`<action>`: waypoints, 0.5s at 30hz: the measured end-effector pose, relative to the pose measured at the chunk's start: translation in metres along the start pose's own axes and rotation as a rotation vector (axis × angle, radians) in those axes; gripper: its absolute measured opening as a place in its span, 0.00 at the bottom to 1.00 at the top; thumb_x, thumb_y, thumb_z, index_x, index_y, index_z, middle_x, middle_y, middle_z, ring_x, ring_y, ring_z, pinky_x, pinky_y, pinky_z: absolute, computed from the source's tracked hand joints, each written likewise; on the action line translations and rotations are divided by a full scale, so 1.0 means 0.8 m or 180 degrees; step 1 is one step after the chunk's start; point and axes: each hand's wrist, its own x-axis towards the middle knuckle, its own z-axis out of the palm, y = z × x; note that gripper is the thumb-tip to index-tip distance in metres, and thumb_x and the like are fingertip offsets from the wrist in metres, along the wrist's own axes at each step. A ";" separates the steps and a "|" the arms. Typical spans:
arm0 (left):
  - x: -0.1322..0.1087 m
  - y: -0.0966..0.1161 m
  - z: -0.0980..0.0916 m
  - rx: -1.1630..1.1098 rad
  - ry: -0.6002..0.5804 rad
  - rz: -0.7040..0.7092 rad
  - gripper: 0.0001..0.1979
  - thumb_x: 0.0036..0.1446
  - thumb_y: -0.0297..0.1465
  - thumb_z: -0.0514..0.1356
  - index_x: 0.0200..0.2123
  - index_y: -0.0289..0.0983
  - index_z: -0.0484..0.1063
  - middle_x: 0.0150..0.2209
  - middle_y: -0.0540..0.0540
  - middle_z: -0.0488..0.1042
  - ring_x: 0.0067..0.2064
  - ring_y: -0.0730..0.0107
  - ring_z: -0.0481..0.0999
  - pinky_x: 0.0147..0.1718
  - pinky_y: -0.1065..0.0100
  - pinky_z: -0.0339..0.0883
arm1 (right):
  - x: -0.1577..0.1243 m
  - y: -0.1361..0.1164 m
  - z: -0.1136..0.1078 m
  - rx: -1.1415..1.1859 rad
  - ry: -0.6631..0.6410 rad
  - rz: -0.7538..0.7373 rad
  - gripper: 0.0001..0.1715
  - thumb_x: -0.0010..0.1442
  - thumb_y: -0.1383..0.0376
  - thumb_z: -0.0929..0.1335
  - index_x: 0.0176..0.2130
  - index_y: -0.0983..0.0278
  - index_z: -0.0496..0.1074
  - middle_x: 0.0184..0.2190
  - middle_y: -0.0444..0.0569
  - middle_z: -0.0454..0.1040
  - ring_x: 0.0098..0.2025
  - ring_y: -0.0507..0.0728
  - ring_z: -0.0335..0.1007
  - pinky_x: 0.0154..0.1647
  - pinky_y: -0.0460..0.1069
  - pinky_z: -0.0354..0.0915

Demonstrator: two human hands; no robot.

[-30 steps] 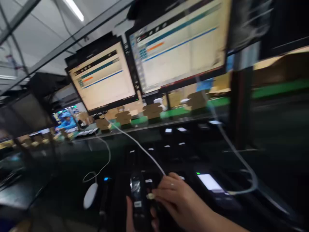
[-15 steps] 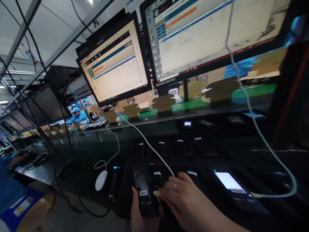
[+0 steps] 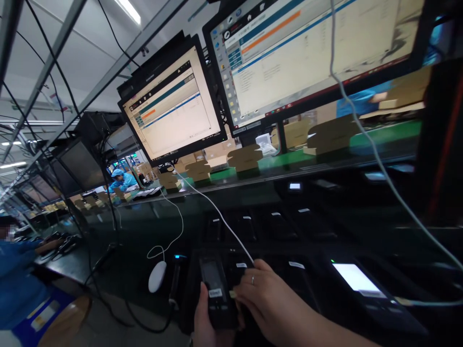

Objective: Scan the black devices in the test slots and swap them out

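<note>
dark bench [image 3: 318,241], left hand [image 3: 204,325] gripping phone [image 3: 216,291]

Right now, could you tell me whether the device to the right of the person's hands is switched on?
On. The device right of the right hand shows a bright white lit screen, unlike the dark screen of the handset in the left hand.

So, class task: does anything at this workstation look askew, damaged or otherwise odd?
Nothing stands out. The left hand holds a dark phone, the right hand is at a white cable, and one phone's screen is lit.
</note>
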 end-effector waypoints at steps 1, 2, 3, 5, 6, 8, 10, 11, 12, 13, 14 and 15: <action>0.000 0.002 -0.003 0.0135 -0.0053 0.0027 0.26 0.57 0.46 0.61 0.27 0.26 0.78 0.23 0.41 0.74 0.22 0.69 0.72 0.22 0.72 0.64 | 0.002 0.001 0.003 0.0011 -0.0045 -0.0018 0.18 0.52 0.82 0.63 0.23 0.63 0.71 0.25 0.40 0.72 0.33 0.50 0.65 0.46 0.51 0.50; 0.002 0.005 -0.008 0.0305 -0.0061 0.0038 0.27 0.52 0.48 0.64 0.26 0.25 0.77 0.22 0.41 0.74 0.22 0.69 0.72 0.21 0.72 0.63 | 0.005 0.004 0.006 0.0018 -0.0121 -0.0037 0.18 0.52 0.82 0.64 0.23 0.63 0.72 0.26 0.40 0.72 0.33 0.50 0.66 0.46 0.51 0.50; 0.004 0.009 -0.012 0.0506 -0.0027 0.0017 0.29 0.48 0.51 0.66 0.25 0.25 0.77 0.22 0.41 0.74 0.21 0.69 0.71 0.20 0.72 0.62 | 0.008 0.008 0.010 0.0002 -0.0230 -0.0058 0.18 0.53 0.82 0.64 0.24 0.62 0.72 0.26 0.40 0.73 0.34 0.51 0.66 0.47 0.51 0.50; 0.014 0.022 -0.024 0.1001 0.0116 0.0016 0.32 0.42 0.54 0.68 0.27 0.26 0.76 0.22 0.41 0.74 0.21 0.68 0.72 0.21 0.70 0.63 | 0.013 0.022 0.021 -0.0180 -0.0476 -0.0068 0.17 0.57 0.79 0.64 0.27 0.60 0.75 0.28 0.40 0.74 0.36 0.52 0.68 0.50 0.52 0.51; 0.021 0.030 -0.030 0.1279 0.0203 0.0083 0.32 0.41 0.54 0.68 0.30 0.27 0.76 0.24 0.41 0.76 0.23 0.67 0.73 0.23 0.69 0.65 | 0.014 0.032 0.029 -0.0365 -0.0572 -0.0078 0.15 0.58 0.77 0.65 0.31 0.60 0.76 0.30 0.42 0.75 0.38 0.53 0.68 0.50 0.53 0.52; 0.039 0.046 -0.044 0.1846 0.0277 0.0316 0.31 0.42 0.53 0.68 0.38 0.31 0.74 0.31 0.41 0.78 0.30 0.63 0.77 0.30 0.65 0.69 | 0.013 0.054 0.045 -0.0861 -0.0608 -0.0121 0.10 0.59 0.72 0.67 0.40 0.62 0.76 0.37 0.48 0.76 0.43 0.58 0.68 0.51 0.55 0.54; 0.059 0.062 -0.061 0.2378 0.0274 0.0489 0.31 0.47 0.53 0.65 0.44 0.33 0.72 0.39 0.40 0.79 0.38 0.58 0.78 0.38 0.61 0.71 | 0.006 0.077 0.060 -0.1260 -0.0482 -0.0236 0.15 0.57 0.69 0.70 0.46 0.65 0.75 0.48 0.54 0.73 0.51 0.64 0.64 0.53 0.58 0.55; 0.070 0.070 -0.070 0.2674 0.0278 0.0532 0.31 0.50 0.53 0.63 0.46 0.33 0.71 0.42 0.39 0.78 0.42 0.55 0.78 0.41 0.58 0.70 | 0.001 0.088 0.066 -0.1364 -0.0407 -0.0315 0.18 0.57 0.68 0.70 0.48 0.64 0.74 0.51 0.54 0.71 0.54 0.65 0.62 0.54 0.58 0.56; 0.080 0.077 -0.079 0.2985 0.0324 0.0580 0.32 0.51 0.54 0.61 0.46 0.32 0.72 0.44 0.36 0.78 0.45 0.52 0.77 0.45 0.56 0.69 | -0.004 0.099 0.069 -0.1425 -0.0326 -0.0379 0.18 0.56 0.66 0.71 0.48 0.62 0.74 0.52 0.53 0.70 0.55 0.66 0.62 0.54 0.58 0.57; 0.090 0.083 -0.088 0.3352 0.0419 0.0738 0.33 0.51 0.55 0.59 0.46 0.31 0.73 0.46 0.35 0.77 0.49 0.49 0.75 0.50 0.54 0.67 | -0.009 0.109 0.070 -0.1481 -0.0252 -0.0440 0.16 0.56 0.65 0.71 0.46 0.60 0.74 0.51 0.51 0.71 0.54 0.65 0.62 0.52 0.57 0.58; 0.099 0.088 -0.095 0.3768 0.0568 0.0967 0.34 0.48 0.55 0.61 0.45 0.30 0.74 0.48 0.33 0.76 0.53 0.45 0.72 0.54 0.53 0.63 | -0.015 0.120 0.069 -0.1547 -0.0183 -0.0491 0.14 0.56 0.65 0.72 0.44 0.58 0.75 0.49 0.48 0.72 0.53 0.64 0.64 0.50 0.55 0.60; 0.107 0.093 -0.100 0.4140 0.0676 0.1193 0.35 0.43 0.54 0.63 0.42 0.29 0.76 0.48 0.30 0.76 0.55 0.42 0.71 0.58 0.51 0.59 | -0.022 0.131 0.064 -0.1623 -0.0102 -0.0511 0.11 0.56 0.64 0.71 0.42 0.57 0.75 0.46 0.46 0.74 0.50 0.62 0.66 0.46 0.54 0.62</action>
